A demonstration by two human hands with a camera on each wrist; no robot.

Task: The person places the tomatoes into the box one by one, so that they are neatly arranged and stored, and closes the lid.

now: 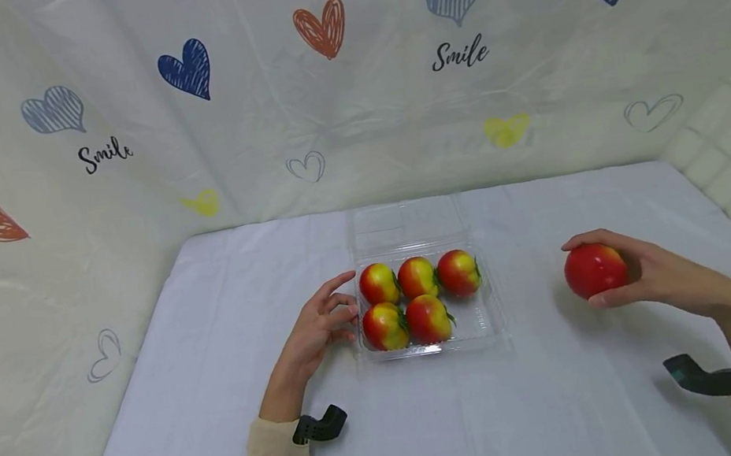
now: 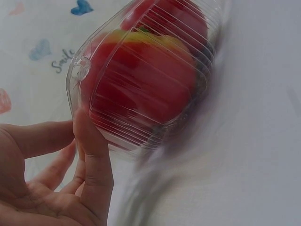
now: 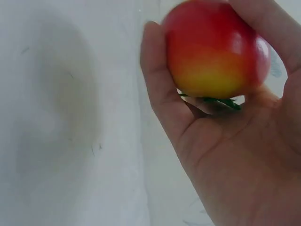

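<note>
My right hand (image 1: 652,270) holds a glossy red-and-yellow tomato (image 1: 595,270) above the right side of the table, fingers and thumb around it. In the right wrist view, the tomato's green leafy top (image 3: 221,101) points toward the palm. A clear plastic box (image 1: 483,317) lies at the middle with its lid (image 1: 408,223) laid back. Inside are three similar tomatoes (image 1: 418,277) in the back row and two in the front row, toward the left. My left hand (image 1: 313,328) touches the box's left side with loosely extended fingers (image 2: 96,160).
A white cloth (image 1: 566,403) covers the table. Behind and to the left hangs a pale sheet (image 1: 391,120) printed with hearts and "Smile". Each wrist carries a black camera mount, such as the left mount (image 1: 321,425), below the hand.
</note>
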